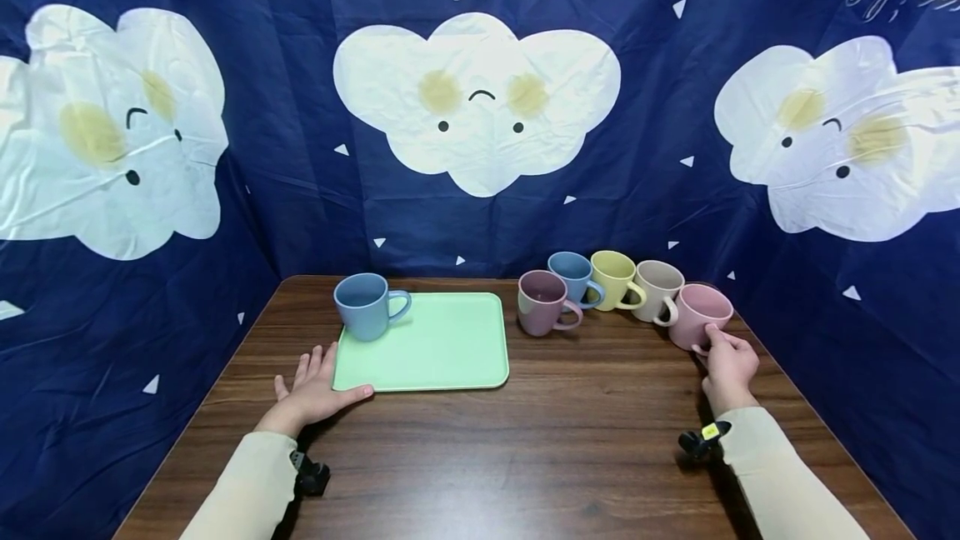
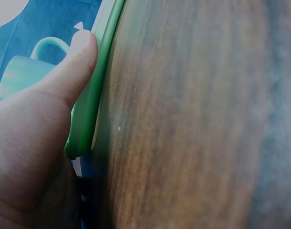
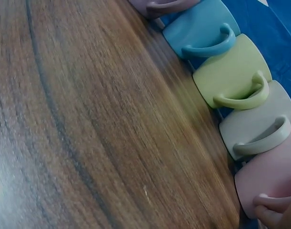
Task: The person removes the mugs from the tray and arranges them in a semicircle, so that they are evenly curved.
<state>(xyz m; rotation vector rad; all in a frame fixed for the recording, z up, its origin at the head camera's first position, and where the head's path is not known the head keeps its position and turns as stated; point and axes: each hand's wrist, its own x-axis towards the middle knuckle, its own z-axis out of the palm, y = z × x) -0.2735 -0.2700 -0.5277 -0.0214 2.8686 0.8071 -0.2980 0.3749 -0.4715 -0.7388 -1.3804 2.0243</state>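
My left hand rests with spread, straight fingers at the near left corner of a light green tray, the thumb lying along its front edge. On the tray's far left stands a blue mug, handle to the right. At the right, my right hand pinches the handle of a pink mug, which is upright at the end of a row. In the right wrist view, fingertips show at that handle. Next to the pink mug is a light grey mug.
Leftward along the row stand a yellow mug, a second blue mug and a purple mug near the tray's right side. All are on a dark wooden table. A navy curtain with cloud prints hangs behind and at both sides.
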